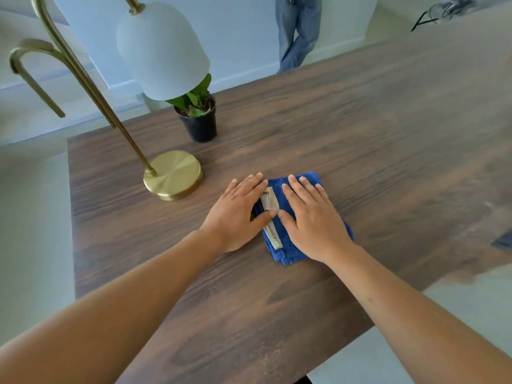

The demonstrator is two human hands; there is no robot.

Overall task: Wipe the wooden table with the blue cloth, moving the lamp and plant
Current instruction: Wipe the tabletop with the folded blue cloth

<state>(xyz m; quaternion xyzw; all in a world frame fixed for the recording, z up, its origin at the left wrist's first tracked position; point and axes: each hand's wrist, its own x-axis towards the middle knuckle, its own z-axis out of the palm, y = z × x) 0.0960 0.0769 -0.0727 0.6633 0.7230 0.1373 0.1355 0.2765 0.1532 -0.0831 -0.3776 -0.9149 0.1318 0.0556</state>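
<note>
Right, cloth: I see the blue cloth [288, 245] folded into a small pad and lying flat on the wooden table [360, 139], near the middle of the tabletop and a little toward my side of it.
Label: a pale fabric tag [270, 202] runs along the top of the cloth in the gap between my two hands.
Right hand: my right hand [313, 220] lies palm down on the cloth with the fingers straight and slightly spread; nothing is curled or pinched. The fingertips reach the far edge of the cloth, and the cloth shows beyond the heel of the hand on the near side.
Left hand: my left hand [238, 214] is also flat and palm down, fingers straight. Most of it rests on bare wood just left of the cloth; the thumb lies across the cloth's left edge and touches the tag, close to the right thumb.
Lamp: the lamp [173, 174] stands on its round brass base to the left of my left hand, near but apart from it, with the white shade hanging high over the far left of the table.
Plant: the plant [200, 117] sits upright in a black pot behind the lamp base, partly under the shade, well apart from the cloth.
Background: a person in blue trousers [297, 31] stands beyond the far edge of the table.
</note>
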